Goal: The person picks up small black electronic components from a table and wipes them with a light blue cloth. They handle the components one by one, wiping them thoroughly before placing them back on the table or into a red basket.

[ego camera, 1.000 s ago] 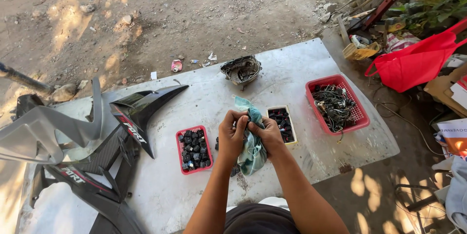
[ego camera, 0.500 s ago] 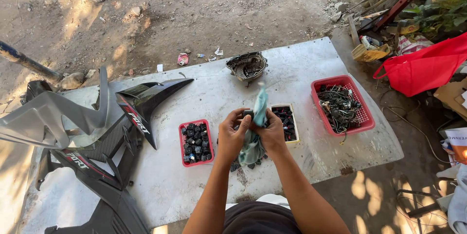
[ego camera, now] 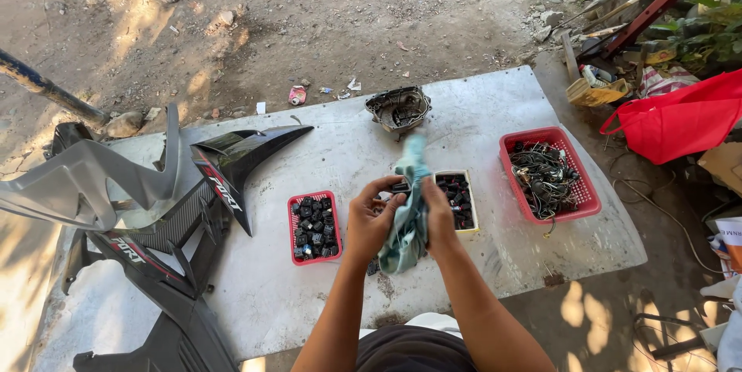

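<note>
Both hands meet over the middle of a white slab table. My left hand pinches a small black part against a teal cloth. My right hand grips the same cloth from the other side. The cloth hangs down between the hands and sticks up above them. A small red tray of black parts lies just left of my left hand. A small cream tray of black parts lies just right of my right hand.
A larger red basket of tangled wires sits at the right. A grey metal engine cover lies at the far edge. Black and grey motorcycle fairings cover the table's left end. A red bag and clutter lie on the ground at the right.
The cloth has shifted in my hands, its top end now standing up higher. The hands stay together over the same spot. The camera view has drifted slightly.
</note>
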